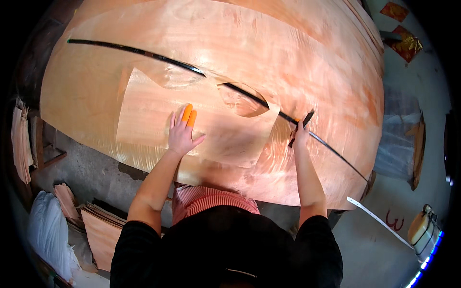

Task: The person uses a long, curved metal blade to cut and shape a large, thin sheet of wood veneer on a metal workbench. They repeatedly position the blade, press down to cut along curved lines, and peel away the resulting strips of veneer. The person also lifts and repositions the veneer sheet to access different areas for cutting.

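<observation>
My left hand [181, 137] lies flat with its fingers stretched out on a smaller piece of thin wood veneer [144, 113]; two fingers wear orange covers. The piece rests on a large veneer sheet [317, 57] with a wavy surface. A long, dark straight strip [139, 51] crosses the sheet from far left to near right. Parts of it are hidden beneath the curled upper edge of the smaller piece. Over the strip, right of that piece, my right hand [301, 137] is closed on a short, dark, flat tool [309, 116], whose exact kind I cannot make out.
Stacked veneer sheets [102, 235] and a white plastic-wrapped bundle [48, 235] stand at the lower left. On the right are a plastic-covered stack [396, 139], a pale ruler-like strip [379, 221] and a strapped tan object [420, 230]. Red-gold squares [406, 44] lie at the upper right.
</observation>
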The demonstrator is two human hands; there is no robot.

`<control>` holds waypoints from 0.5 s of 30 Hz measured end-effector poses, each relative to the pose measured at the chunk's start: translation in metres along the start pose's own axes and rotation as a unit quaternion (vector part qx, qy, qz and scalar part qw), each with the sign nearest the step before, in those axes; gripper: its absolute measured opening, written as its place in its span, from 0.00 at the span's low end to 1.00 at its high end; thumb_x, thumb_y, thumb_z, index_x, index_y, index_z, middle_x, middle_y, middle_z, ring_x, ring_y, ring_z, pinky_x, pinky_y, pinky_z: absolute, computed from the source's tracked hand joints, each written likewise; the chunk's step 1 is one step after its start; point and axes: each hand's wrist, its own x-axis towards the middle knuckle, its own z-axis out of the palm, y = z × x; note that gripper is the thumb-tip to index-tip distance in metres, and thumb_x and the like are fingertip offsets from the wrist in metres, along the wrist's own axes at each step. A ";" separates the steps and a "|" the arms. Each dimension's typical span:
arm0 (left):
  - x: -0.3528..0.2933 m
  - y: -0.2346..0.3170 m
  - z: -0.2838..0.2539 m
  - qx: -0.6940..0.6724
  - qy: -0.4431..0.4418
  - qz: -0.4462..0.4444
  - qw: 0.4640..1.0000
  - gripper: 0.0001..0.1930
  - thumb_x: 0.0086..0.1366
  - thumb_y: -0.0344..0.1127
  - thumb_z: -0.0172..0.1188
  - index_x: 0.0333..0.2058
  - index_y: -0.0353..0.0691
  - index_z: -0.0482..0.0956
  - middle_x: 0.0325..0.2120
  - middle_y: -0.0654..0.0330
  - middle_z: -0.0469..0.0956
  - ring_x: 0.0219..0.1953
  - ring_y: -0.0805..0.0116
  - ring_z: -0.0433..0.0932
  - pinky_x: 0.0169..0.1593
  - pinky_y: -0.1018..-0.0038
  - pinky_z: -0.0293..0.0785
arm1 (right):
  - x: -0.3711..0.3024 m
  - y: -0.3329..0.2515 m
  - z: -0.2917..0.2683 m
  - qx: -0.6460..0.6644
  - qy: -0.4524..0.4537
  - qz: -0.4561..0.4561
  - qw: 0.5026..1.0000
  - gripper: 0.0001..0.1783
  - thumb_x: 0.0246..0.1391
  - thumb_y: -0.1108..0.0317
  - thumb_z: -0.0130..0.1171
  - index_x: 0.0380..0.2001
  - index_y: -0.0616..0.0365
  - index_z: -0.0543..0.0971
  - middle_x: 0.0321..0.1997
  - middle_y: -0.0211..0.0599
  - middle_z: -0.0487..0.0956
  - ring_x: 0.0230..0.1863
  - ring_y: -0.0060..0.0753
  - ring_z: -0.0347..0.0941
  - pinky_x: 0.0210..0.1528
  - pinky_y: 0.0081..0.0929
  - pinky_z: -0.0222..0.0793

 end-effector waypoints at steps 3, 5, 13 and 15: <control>0.001 0.000 -0.001 0.008 -0.004 -0.002 1.000 0.38 0.41 0.53 0.59 0.50 0.38 0.60 0.53 0.52 0.55 0.56 0.57 0.52 0.56 0.54 0.43 | 0.041 -0.042 0.035 -0.050 0.042 -0.118 0.991 0.10 0.49 0.61 0.49 0.24 0.56 0.67 0.08 0.24 0.59 0.06 0.16 0.53 0.06 0.17 0.47; 0.004 0.000 -0.002 0.005 -0.009 0.003 1.000 0.38 0.41 0.52 0.59 0.50 0.37 0.60 0.53 0.52 0.55 0.56 0.56 0.52 0.56 0.54 0.44 | 0.072 -0.069 0.055 -0.030 -0.002 -0.118 0.993 0.09 0.50 0.61 0.48 0.25 0.55 0.67 0.08 0.22 0.59 0.06 0.15 0.52 0.07 0.17 0.45; 0.000 -0.001 -0.003 0.013 -0.050 -0.042 0.998 0.37 0.43 0.55 0.57 0.50 0.40 0.61 0.55 0.59 0.53 0.57 0.63 0.50 0.58 0.59 0.43 | -0.008 -0.105 0.136 -0.025 -0.379 -0.157 0.912 0.14 0.54 0.59 0.41 0.38 0.57 0.67 0.19 0.28 0.65 0.23 0.26 0.62 0.30 0.26 0.60; 0.001 -0.001 -0.004 0.009 -0.054 -0.048 0.997 0.37 0.43 0.56 0.57 0.49 0.40 0.61 0.55 0.59 0.53 0.57 0.64 0.49 0.58 0.60 0.42 | -0.053 -0.085 0.134 -0.067 -0.527 -0.166 0.831 0.12 0.51 0.63 0.43 0.35 0.57 0.69 0.24 0.36 0.68 0.24 0.33 0.65 0.30 0.32 0.62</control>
